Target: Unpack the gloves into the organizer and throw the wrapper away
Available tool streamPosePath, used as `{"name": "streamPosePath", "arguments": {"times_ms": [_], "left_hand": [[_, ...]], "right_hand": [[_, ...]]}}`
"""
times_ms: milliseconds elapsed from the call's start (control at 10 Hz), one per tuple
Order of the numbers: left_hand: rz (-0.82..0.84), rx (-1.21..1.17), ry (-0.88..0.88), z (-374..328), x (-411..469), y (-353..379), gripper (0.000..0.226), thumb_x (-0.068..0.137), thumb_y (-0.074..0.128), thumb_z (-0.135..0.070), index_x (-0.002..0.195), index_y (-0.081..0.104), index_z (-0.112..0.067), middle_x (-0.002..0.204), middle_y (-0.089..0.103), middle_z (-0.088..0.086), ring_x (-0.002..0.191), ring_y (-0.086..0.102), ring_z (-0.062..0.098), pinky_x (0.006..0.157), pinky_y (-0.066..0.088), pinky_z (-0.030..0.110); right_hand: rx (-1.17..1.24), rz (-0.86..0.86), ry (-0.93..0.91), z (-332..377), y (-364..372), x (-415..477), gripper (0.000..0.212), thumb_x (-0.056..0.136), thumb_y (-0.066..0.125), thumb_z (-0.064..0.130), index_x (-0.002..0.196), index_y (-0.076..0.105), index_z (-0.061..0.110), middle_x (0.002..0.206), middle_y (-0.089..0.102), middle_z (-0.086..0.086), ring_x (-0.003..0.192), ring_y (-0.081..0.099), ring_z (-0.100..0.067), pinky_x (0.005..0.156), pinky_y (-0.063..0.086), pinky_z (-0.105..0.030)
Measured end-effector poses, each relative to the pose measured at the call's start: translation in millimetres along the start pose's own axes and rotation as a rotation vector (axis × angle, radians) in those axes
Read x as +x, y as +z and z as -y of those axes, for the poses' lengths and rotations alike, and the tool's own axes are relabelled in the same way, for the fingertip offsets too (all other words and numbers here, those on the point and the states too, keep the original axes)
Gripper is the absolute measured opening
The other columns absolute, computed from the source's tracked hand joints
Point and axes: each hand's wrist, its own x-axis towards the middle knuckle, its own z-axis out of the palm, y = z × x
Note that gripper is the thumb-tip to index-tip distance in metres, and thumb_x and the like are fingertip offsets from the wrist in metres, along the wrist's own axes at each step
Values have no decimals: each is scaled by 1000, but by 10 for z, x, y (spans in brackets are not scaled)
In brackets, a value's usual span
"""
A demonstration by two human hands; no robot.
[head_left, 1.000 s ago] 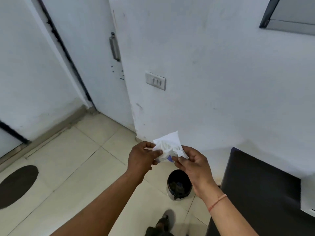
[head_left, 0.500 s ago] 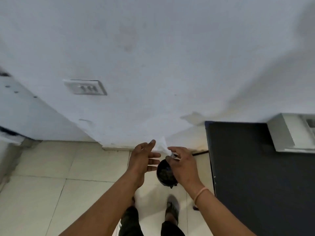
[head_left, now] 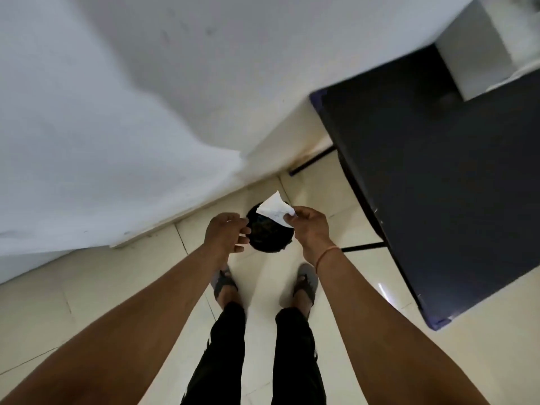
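Observation:
A crumpled white wrapper [head_left: 274, 211] is pinched in my right hand [head_left: 311, 229], held right over the mouth of a small round black bin [head_left: 270, 239] on the floor. My left hand [head_left: 226, 233] hovers at the bin's left rim with fingers loosely curled and nothing in it. The bin holds dark rubbish inside. No gloves are in view, and a white box at the top right may be the organizer.
A dark table [head_left: 438, 171] stands to the right, with a white box [head_left: 479, 51] at its far corner. A white wall [head_left: 146, 97] runs close behind the bin. My feet in sandals [head_left: 304, 283] stand on pale floor tiles just before the bin.
My left hand has let go of the wrapper, which only my right hand holds now. The view has tilted down and both hands have come over the bin.

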Motion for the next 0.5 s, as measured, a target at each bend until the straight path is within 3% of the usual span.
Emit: {"name": "streamPosePath", "arguments": {"times_ms": [100, 200, 300, 400, 500], "left_hand": [[14, 79, -21, 281, 756, 135, 34, 98, 73, -21, 128, 64, -11, 92, 79, 12, 67, 70, 26, 63, 55, 36], [16, 112, -29, 453, 1175, 192, 31, 99, 71, -23, 126, 64, -11, 91, 79, 11, 69, 70, 26, 63, 54, 36], [28, 142, -45, 753, 1680, 232, 28, 100, 69, -24, 124, 63, -9, 85, 76, 8, 65, 68, 24, 61, 52, 33], [47, 154, -78, 923, 1927, 262, 23, 102, 67, -23, 120, 61, -12, 82, 73, 6, 63, 65, 22, 60, 49, 31], [64, 161, -93, 1077, 2205, 299, 10, 104, 64, -23, 108, 62, -14, 83, 71, 4, 66, 64, 20, 61, 49, 32]], "right_hand": [[16, -14, 93, -543, 334, 546, 27, 86, 80, 5, 113, 79, 4, 108, 78, -16, 95, 71, -31, 85, 61, -40], [-23, -23, 116, -830, 533, 869, 28, 85, 81, 6, 113, 79, 3, 110, 79, -17, 96, 71, -30, 95, 59, -43], [-90, 46, 204, -1185, 745, 1234, 38, 85, 81, 8, 123, 74, 3, 104, 69, -9, 93, 63, -25, 94, 57, -40], [-61, 159, 318, -1317, 857, 1421, 47, 90, 74, 4, 135, 63, -2, 113, 59, -8, 100, 56, -23, 93, 53, -38], [67, 148, 362, -1393, 1048, 1624, 46, 101, 55, 4, 146, 50, -5, 140, 59, -16, 105, 51, -22, 104, 51, -42]]}}
